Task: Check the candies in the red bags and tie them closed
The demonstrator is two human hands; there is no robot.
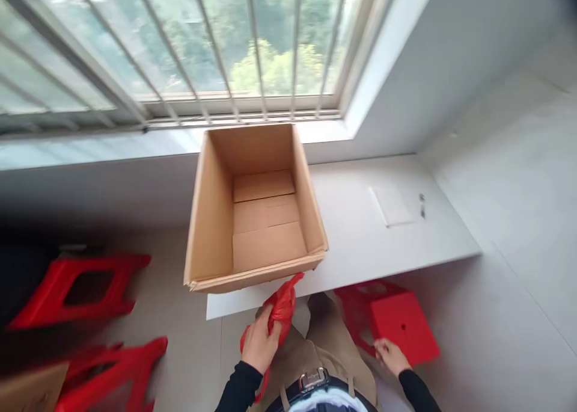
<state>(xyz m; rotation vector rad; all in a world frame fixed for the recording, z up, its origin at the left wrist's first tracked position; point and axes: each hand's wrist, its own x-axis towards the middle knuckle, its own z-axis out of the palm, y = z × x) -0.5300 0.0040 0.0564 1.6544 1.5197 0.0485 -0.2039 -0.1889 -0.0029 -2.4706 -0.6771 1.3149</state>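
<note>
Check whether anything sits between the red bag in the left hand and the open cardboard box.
Nothing visible. The red bag, gripped by the left hand, reaches up to the cardboard box's near wall; the box top is open.

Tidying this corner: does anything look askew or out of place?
Two red stools at left lie tipped on the floor; a third stool, under the right hand, tilts too. The cardboard box sits at the white table's corner.

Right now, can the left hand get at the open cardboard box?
Probably yes. The left hand, clutching a red bag, is just below the near edge of the cardboard box, with nothing between them. Its grip is taken by the bag, though.
</note>
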